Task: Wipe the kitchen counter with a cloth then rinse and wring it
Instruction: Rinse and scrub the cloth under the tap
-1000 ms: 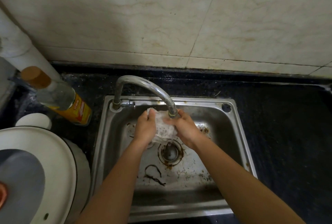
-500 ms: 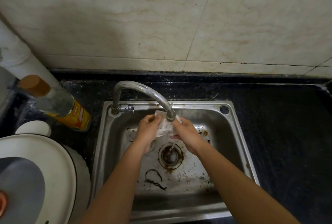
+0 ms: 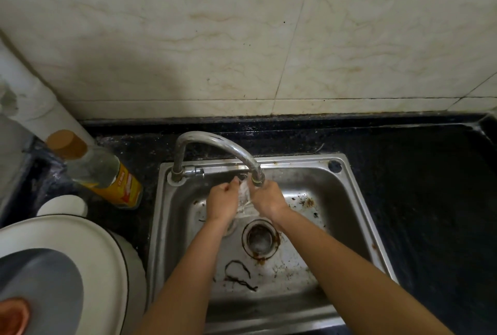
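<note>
A small white cloth (image 3: 244, 197) is bunched between my two hands, right under the spout of the curved steel tap (image 3: 215, 143). My left hand (image 3: 222, 201) grips its left side and my right hand (image 3: 267, 200) grips its right side, fingers curled round it. Both hands are over the steel sink (image 3: 357, 216), just behind the drain (image 3: 259, 238). Most of the cloth is hidden by my fingers. The black counter (image 3: 430, 200) runs to the right of the sink.
A clear bottle with a yellow label and brown cap (image 3: 94, 170) stands left of the sink. A white round-lidded appliance (image 3: 61, 267) fills the lower left. Dark debris (image 3: 239, 277) lies in the basin. The tiled wall (image 3: 242, 38) rises behind.
My hands have drawn closer together and squeezed the cloth into a narrower bunch under the spout; the view has tilted down slightly.
</note>
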The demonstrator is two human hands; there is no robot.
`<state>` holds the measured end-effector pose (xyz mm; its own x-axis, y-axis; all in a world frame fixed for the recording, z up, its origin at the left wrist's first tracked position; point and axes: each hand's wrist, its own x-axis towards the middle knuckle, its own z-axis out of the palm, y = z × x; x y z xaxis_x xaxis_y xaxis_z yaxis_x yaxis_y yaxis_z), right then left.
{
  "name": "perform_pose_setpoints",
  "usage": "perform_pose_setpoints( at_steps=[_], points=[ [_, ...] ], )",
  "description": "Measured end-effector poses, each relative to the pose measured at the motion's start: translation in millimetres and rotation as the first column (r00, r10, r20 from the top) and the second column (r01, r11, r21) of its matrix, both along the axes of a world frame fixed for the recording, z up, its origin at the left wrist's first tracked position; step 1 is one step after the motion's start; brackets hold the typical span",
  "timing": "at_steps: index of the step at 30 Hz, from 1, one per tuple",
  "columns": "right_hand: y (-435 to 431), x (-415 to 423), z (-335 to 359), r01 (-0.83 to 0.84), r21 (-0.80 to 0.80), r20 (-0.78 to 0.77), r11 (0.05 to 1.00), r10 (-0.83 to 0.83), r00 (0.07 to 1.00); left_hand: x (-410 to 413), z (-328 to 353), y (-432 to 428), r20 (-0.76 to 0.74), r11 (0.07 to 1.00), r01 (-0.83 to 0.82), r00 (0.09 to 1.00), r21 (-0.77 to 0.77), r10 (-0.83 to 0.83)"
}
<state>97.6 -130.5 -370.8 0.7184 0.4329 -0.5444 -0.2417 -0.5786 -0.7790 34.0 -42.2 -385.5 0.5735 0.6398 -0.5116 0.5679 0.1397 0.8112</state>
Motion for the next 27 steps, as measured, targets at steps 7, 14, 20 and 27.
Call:
perform_pose_setpoints(
  at_steps=[7, 14, 20, 27],
  points=[
    [-8.6, 0.2, -2.8, 0.121, -0.023, -0.164, 0.992, -0.123, 0.979, -9.3, 2.4, 25.4, 0.017, 0.915, -0.255, 0.965, 0.313, 0.263],
    [-16.2, 5.6, 7.2, 0.105, 0.088, -0.211, 0.991, -0.085, 0.974, -10.8, -20.6, 48.9, -0.111, 0.849, 0.091, 0.993, 0.520, -0.039],
    [-12.8, 3.9, 11.6, 0.067, 0.076, -0.196, 0.995, -0.051, 0.979, -23.8, -29.4, 69.0, -0.128, 0.824, 0.249, 0.969, 0.509, -0.213],
    [-18.7, 2.7, 13.4, 0.053, 0.077, -0.159, 0.996, -0.040, 0.987, 4.4, -27.9, 92.5, -0.180, 0.857, 0.261, 0.963, 0.444, -0.201]
  ],
)
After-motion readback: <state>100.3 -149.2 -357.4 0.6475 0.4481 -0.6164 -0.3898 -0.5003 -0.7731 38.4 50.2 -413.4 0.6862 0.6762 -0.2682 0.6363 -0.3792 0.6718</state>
